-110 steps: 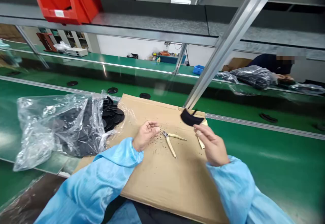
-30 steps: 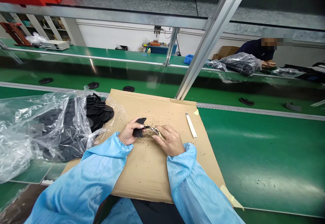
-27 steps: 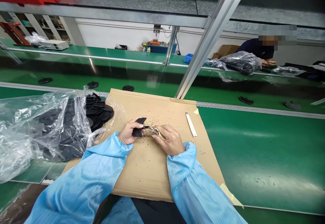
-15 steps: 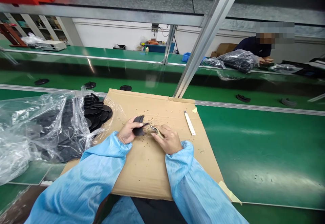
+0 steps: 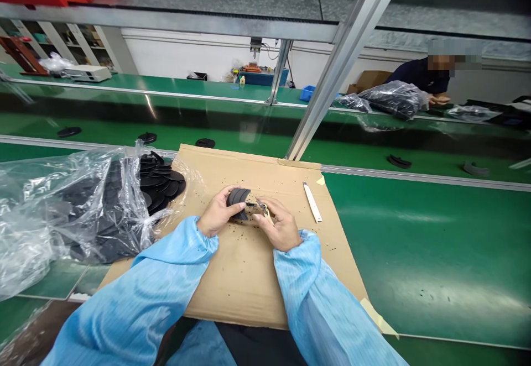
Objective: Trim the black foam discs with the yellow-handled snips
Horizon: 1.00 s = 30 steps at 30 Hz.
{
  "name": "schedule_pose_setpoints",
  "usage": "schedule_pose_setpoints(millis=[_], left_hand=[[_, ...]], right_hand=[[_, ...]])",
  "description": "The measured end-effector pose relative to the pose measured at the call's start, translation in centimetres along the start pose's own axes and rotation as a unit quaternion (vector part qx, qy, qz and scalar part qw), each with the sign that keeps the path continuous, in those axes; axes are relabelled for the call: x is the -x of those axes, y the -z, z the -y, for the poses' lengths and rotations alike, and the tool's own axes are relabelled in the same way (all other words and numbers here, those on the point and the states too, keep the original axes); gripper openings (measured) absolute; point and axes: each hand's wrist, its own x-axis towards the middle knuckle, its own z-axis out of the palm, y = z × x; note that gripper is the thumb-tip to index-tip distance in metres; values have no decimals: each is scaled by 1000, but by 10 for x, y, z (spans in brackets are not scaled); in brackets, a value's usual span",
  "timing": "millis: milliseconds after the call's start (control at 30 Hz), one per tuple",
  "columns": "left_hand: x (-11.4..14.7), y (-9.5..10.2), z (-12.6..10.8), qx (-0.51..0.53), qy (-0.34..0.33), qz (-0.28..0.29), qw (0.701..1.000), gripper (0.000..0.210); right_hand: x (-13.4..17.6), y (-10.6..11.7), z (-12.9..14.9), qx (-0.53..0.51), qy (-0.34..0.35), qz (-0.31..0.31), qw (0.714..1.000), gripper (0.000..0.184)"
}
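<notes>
My left hand (image 5: pixel 216 212) is closed on a black curved plastic part (image 5: pixel 239 197), its thumb pressed on the near side. A narrow dark tab sticks out from the part toward the right. Wrapped in my right hand (image 5: pixel 284 228) are small nippers (image 5: pixel 265 210) with pale handles. Their metal jaws point up and left, a short gap away from the tab. Both hands are over a cardboard sheet (image 5: pixel 236 283) dotted with tiny black scraps. Fingers hide much of the handles.
A clear plastic bag (image 5: pixel 99 205) full of black parts (image 5: pixel 166 186) lies at left. A white utility knife (image 5: pixel 312 202) rests on the cardboard's right side. Beyond run a metal post (image 5: pixel 332 73) and a green belt with several black parts. Another person (image 5: pixel 418 76) sits behind.
The black part has turned in my left hand, showing its ridged curved face, and shifted slightly right. My right hand has moved a little right, with the nippers' jaws tilted more upward.
</notes>
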Motion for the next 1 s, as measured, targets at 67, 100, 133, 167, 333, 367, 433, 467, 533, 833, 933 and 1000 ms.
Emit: schedule_pose_setpoints(millis=[67,100,133,167,333,367,433,467,533,833,933,1000], left_hand=[[1,-1,0,25,27,-9,999,63],[0,-1,1,39,35,-24,998,63],[-1,-1,2,53,39,-42,997,61],[-2,0,2,67,36,-61,995,58],[-8,4,-1,136,49,-85,986,46],[-8,5,-3,147,57,-86,984,44],[-8,5,-6,163,77,-83,980,41],[-7,6,-8,170,91,-76,978,41],[-6,6,-10,181,129,-51,974,41],[-2,5,-15,200,254,12,946,10],[-1,4,-15,197,257,14,946,9],[-1,4,-15,195,257,15,946,11]], right_hand=[[2,-2,3,-16,12,44,999,30],[3,-4,5,-18,18,66,997,30],[4,-6,8,-18,29,88,996,31],[5,-8,10,-17,44,107,993,32],[6,-18,20,-25,94,141,985,32],[5,-18,20,-18,87,129,988,31],[5,-19,17,19,56,90,994,29],[6,-19,15,46,40,71,996,29],[7,-20,10,98,20,41,994,30],[10,-29,8,171,23,86,981,33],[10,-28,8,177,24,99,979,34],[10,-28,8,179,26,107,978,34]])
